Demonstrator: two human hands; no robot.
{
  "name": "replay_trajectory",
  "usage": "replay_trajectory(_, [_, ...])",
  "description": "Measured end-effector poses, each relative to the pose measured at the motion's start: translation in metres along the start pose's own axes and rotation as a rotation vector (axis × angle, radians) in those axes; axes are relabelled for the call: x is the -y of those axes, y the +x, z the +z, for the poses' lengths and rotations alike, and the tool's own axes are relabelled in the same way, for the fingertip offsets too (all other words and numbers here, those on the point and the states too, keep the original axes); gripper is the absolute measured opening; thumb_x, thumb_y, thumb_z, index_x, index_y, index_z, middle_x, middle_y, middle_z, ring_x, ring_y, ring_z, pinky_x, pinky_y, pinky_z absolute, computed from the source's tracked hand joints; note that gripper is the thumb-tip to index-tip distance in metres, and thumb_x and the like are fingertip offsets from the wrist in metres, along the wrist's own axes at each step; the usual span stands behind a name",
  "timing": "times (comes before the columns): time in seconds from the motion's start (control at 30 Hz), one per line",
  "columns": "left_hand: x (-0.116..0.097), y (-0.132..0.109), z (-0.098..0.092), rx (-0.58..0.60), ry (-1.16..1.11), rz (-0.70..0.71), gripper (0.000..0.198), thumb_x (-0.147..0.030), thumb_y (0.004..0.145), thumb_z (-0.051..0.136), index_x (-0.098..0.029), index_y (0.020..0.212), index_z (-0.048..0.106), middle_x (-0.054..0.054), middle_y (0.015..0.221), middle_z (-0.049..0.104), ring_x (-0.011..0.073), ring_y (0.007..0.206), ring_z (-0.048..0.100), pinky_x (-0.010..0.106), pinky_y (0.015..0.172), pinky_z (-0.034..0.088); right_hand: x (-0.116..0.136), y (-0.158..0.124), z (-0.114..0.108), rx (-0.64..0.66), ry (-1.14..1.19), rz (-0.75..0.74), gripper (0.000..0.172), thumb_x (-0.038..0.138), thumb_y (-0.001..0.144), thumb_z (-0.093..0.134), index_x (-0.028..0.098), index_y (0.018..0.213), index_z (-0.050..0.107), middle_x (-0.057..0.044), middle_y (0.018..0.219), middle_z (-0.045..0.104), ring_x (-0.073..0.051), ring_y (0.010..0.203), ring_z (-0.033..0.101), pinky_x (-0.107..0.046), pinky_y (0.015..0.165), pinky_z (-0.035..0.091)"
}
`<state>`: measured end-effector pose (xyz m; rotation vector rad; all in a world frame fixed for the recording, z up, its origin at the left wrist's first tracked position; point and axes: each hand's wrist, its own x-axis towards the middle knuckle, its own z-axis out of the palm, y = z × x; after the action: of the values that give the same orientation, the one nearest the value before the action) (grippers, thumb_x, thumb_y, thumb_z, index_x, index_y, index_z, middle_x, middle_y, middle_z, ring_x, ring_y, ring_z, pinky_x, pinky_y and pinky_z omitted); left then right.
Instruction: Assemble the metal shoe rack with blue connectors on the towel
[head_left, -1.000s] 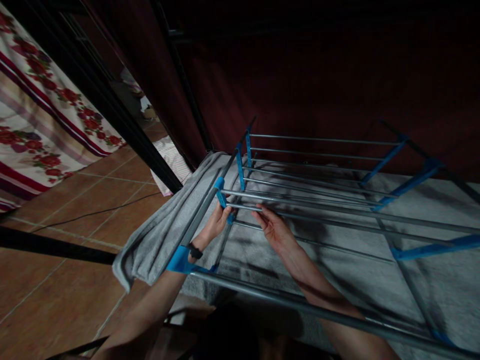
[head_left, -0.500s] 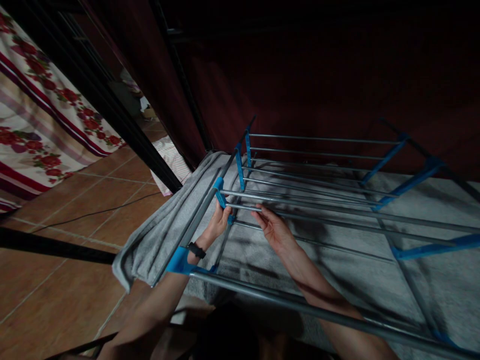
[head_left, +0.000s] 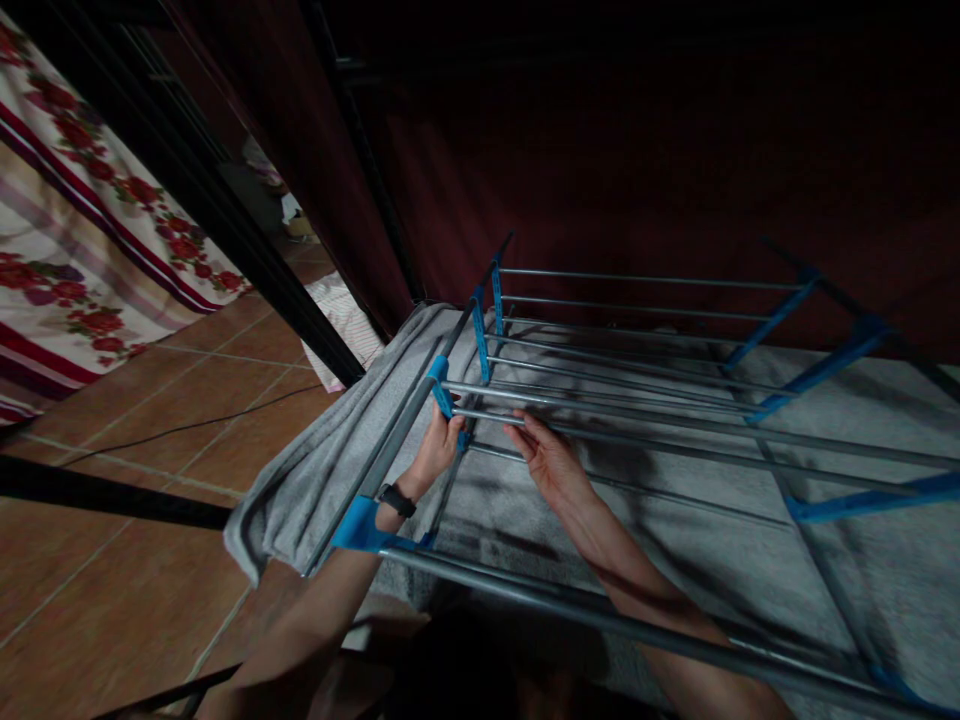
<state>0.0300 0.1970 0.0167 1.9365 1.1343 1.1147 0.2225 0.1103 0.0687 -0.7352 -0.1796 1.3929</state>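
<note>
A shoe rack of grey metal tubes with blue plastic connectors lies across a grey blanket (head_left: 720, 570). My left hand (head_left: 436, 448), with a black band on its wrist, is closed around the lower end of a blue connector (head_left: 440, 385) on the left side frame. Between finger and thumb, my right hand (head_left: 553, 460) pinches a thin metal tube (head_left: 489, 414). That tube's left end meets the connector beside my left thumb; whether it is fully seated, I cannot tell. Part of the connector is hidden by my left fingers.
A long front tube (head_left: 510, 580) crosses over both forearms. On the left stands a black metal post (head_left: 292, 310), with tiled floor (head_left: 150, 440) and a dark cable beyond. Floral fabric (head_left: 97, 220) hangs at far left; a dark red curtain (head_left: 600, 180) hangs behind.
Both hands keep their holds at nearly the same place. Only a very slight shift of the hands and rack in view shows.
</note>
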Motion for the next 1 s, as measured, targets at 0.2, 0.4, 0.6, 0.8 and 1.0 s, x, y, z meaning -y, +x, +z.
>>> replay_trajectory(0.2, [-0.001,0.001,0.002,-0.035,0.011,0.01,0.037,-0.052,0.1,0.043,-0.021,0.121,0.043,0.012,0.105,0.059,0.0257,0.091,0.059,0.043,0.087,0.049,0.0,-0.005,0.003,-0.009,-0.006,-0.034,0.021,0.021,0.065,0.089,0.021,0.083,0.078,0.0,0.087,0.08,-0.018,0.086,0.075,-0.037,0.096,0.062])
replay_trajectory(0.4, [-0.001,0.001,0.003,-0.043,0.037,-0.025,0.039,-0.054,0.1,0.04,-0.024,0.125,0.041,0.009,0.096,0.059,0.0259,0.084,0.059,0.048,0.083,0.05,-0.001,-0.006,0.005,-0.007,-0.018,-0.069,0.023,0.024,0.065,0.09,0.022,0.084,0.077,0.0,0.087,0.08,-0.019,0.09,0.075,-0.039,0.098,0.061])
replay_trajectory(0.6, [-0.01,0.001,0.0,-0.035,0.063,-0.071,0.044,-0.064,0.096,0.038,-0.037,0.13,0.045,0.009,0.096,0.066,0.0315,0.089,0.062,0.056,0.088,0.049,-0.003,-0.006,0.004,-0.002,-0.013,-0.079,0.02,0.025,0.065,0.09,0.021,0.08,0.077,-0.001,0.089,0.08,-0.02,0.096,0.075,-0.041,0.102,0.059])
replay_trajectory(0.8, [-0.018,-0.003,0.002,-0.06,0.111,-0.107,0.051,-0.068,0.094,0.037,-0.041,0.137,0.044,0.009,0.094,0.069,0.0328,0.085,0.065,0.058,0.083,0.05,-0.007,-0.007,0.002,0.015,-0.027,-0.108,0.021,0.029,0.065,0.092,0.022,0.08,0.077,-0.001,0.09,0.08,-0.022,0.104,0.074,-0.044,0.106,0.057])
replay_trajectory(1.0, [-0.019,-0.005,0.008,-0.085,0.174,-0.16,0.058,-0.066,0.097,0.03,-0.033,0.143,0.039,0.012,0.09,0.069,0.0335,0.078,0.063,0.058,0.074,0.049,-0.011,-0.004,-0.001,0.022,-0.038,-0.105,0.021,0.03,0.066,0.092,0.022,0.079,0.078,-0.001,0.092,0.08,-0.021,0.099,0.075,-0.042,0.105,0.057])
